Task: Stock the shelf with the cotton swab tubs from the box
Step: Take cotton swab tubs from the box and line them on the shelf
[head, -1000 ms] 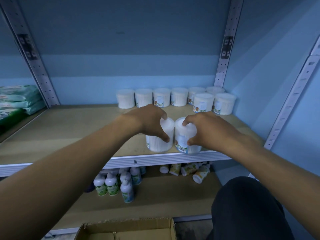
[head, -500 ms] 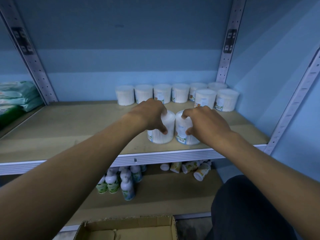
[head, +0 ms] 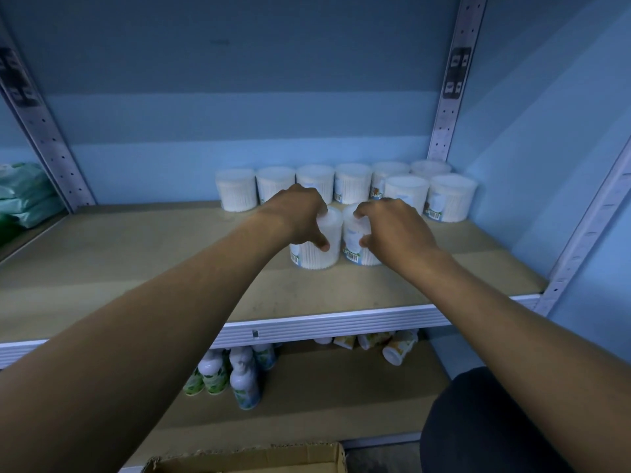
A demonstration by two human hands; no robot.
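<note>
Two cotton swab tubs are held upright mid-shelf, one per hand: left tub (head: pixel 316 242) is clasped from above by the left hand (head: pixel 300 213), right tub (head: pixel 358 238) by the right hand (head: pixel 392 230), fingers curled round each lid edge. Both bases appear set on the shelf (head: pixel 136 268), tubs just beside each other, in front of the stocked tubs (head: pixel 345 184) at the back.

Risks, judged: if pushed back too fast, the rear tubs could be knocked over or shunted; a lid-only hold may pop a lid; the two tubs may clip each other and tip.

Orientation: long axes vertical, lids up, barcode labels turned toward the front. The box (head: pixel 252 459) is seen at the bottom edge.
</note>
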